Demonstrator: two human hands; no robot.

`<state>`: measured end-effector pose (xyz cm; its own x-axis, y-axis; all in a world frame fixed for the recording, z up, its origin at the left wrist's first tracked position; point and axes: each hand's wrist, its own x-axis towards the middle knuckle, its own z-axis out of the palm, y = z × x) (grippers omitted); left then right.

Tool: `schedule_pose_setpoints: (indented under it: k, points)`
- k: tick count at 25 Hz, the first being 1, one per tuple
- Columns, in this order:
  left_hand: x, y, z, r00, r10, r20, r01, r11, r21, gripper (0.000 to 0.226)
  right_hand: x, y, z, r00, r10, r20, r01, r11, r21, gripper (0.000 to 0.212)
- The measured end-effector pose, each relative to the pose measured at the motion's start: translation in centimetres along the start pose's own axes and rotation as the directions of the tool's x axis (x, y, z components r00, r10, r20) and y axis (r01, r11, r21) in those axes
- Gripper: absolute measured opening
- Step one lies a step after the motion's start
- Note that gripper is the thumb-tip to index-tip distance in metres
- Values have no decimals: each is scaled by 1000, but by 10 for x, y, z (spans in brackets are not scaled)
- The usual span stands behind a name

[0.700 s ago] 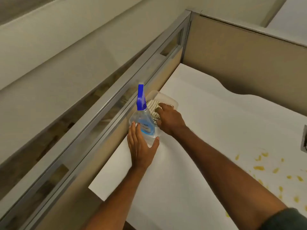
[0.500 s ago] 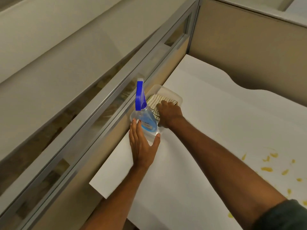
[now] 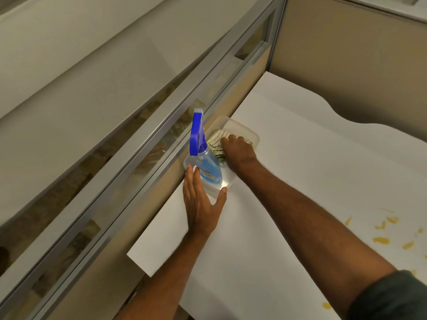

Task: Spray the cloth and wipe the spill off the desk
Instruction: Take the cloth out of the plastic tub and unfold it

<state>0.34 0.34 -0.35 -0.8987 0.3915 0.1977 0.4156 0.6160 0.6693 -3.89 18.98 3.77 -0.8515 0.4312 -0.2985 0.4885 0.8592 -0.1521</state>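
Was at the fetching step, nothing sprayed or wiped yet: right hand [image 3: 239, 151] reached into the clear plastic tray [image 3: 250, 132] at frame centre, fingers curled down onto the striped cloth [image 3: 216, 140], a firm pinch not discernible. Left hand [image 3: 201, 199], flat with fingers straight and thumb spread, steadied the tray's near end beside the blue-capped spray bottle [image 3: 204, 155]. Next called for lifting cloth and bottle, then heading to the yellow spill [image 3: 381, 240] on the white desk [image 3: 300, 181], lower right.
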Motion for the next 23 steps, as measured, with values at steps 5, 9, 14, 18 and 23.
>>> schedule_pose_setpoints:
  k: [5, 9, 14, 18, 23]
  points:
    - [-1, 4, -4, 997, -29, 71, 29, 1000, 2, 95, -25, 8, -41, 983, -24, -184, 45, 993, 107, 39]
    - [-4, 7, -8, 991, -49, 125, 48, 999, 16, 99, -61, 17, -93, 955, 101, -280, 23, 913, 408, 30]
    - [-10, 20, -19, 977, -142, 158, 153, 987, -56, 94, -122, 37, -123, 911, 365, -191, -19, 500, 866, 32]
    - [-34, 49, -36, 961, -213, 175, 251, 939, -234, 80, -188, 36, -116, 944, 331, -19, -23, 124, 992, 30]
    - [-57, 104, -81, 954, 31, 300, 151, 813, -563, 75, -265, 18, -86, 953, 290, 91, -68, -89, 994, 29]
